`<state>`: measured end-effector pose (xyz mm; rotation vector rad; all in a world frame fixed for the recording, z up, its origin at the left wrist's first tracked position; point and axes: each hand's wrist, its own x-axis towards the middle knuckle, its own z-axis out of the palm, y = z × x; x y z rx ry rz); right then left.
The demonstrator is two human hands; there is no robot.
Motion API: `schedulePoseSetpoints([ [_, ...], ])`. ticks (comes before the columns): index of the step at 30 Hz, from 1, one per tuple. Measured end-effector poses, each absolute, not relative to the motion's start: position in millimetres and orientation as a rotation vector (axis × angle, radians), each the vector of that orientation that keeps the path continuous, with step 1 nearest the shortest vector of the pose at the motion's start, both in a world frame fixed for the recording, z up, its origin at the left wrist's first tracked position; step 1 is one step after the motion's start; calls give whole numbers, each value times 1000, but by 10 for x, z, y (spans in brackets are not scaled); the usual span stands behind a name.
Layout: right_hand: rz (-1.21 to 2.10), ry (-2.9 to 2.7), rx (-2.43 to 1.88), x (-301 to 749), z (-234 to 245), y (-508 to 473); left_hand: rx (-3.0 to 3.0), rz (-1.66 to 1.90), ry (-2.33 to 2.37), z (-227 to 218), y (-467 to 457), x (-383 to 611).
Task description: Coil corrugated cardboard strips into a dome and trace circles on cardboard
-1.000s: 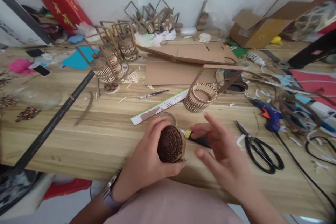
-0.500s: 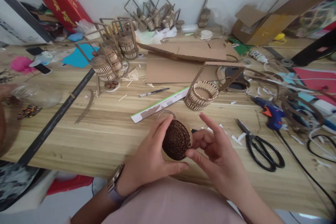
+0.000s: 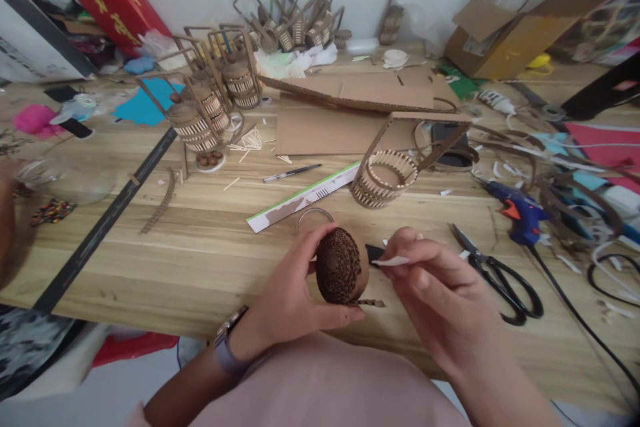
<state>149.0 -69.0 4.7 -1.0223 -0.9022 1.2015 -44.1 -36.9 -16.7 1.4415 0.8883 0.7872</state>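
My left hand (image 3: 295, 290) grips the brown cardboard roll (image 3: 338, 267) between thumb and curled fingers, above the near side of the table (image 3: 210, 267); the coiled end faces me. My right hand (image 3: 443, 293), beside the roll and apart from it, pinches a white paper strip (image 3: 393, 261). The scissors (image 3: 520, 312) lie right of this hand; the handled basket (image 3: 373, 188) stands beyond the roll

Lt. pink top (image 3: 327, 390), plain front; L wrist (image 3: 244, 348): watch (image 3: 231, 327) w/ metallic case, lilac-grey strap (image 3: 227, 356).
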Motion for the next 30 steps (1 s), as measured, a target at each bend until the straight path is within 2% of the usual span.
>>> schedulePoseSetpoints([
  [4,1486,-721,-988,1442,81,-706,1437,773,863,-199,-348,-429],
  [9,1603,-614,-907,1437,142,-718,1424,758,888,-223,-346,-445],
  [17,1681,-578,-978,1388,142,-728,1424,750,859,-188,-359,-432],
  [30,1580,-579,-994,1339,133,-720,1387,742,872,-108,-358,-381],
])
